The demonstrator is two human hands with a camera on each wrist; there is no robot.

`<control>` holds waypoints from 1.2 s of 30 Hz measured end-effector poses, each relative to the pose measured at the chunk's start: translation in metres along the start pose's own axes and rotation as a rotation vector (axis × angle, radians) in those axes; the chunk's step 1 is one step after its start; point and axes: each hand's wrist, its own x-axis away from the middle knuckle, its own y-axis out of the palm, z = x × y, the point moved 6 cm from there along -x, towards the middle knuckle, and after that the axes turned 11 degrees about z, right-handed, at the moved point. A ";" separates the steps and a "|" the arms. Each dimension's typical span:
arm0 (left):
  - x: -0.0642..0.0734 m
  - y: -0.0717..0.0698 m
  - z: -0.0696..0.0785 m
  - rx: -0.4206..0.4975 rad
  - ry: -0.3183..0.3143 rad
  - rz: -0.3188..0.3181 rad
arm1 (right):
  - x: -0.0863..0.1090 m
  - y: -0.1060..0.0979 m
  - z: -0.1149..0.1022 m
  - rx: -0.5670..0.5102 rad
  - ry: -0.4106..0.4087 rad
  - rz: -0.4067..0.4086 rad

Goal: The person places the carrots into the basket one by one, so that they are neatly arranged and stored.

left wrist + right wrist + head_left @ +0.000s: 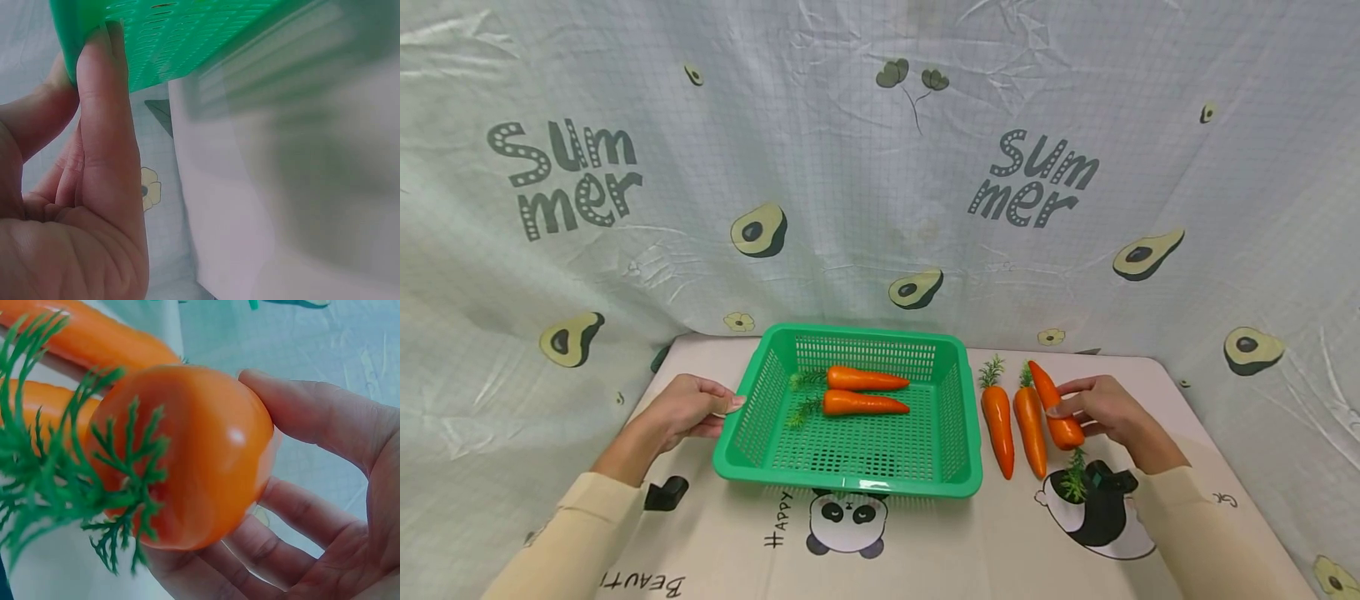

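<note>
My left hand pinches the left rim of a green plastic basket; in the left wrist view the thumb and fingers hold its edge, and the basket's slotted side shows above the table. Two carrots with leafy tops, an upper carrot and a lower carrot, lie inside it. To the basket's right, my right hand grips an orange carrot near its thick end, green top towards me. Beside it lie a middle carrot and a left carrot, tips towards me.
The light table has printed pandas and lettering. A patterned curtain hangs behind it and along both sides. A black object is by the left forearm, and another dark shape is by the right forearm.
</note>
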 end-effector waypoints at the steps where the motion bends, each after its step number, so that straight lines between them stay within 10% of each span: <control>1: 0.000 0.000 0.000 -0.001 0.001 -0.001 | 0.001 0.000 -0.002 -0.001 -0.004 -0.003; 36: 0.001 0.001 0.002 -0.011 -0.008 0.005 | 0.009 0.010 -0.059 0.002 -0.188 -0.107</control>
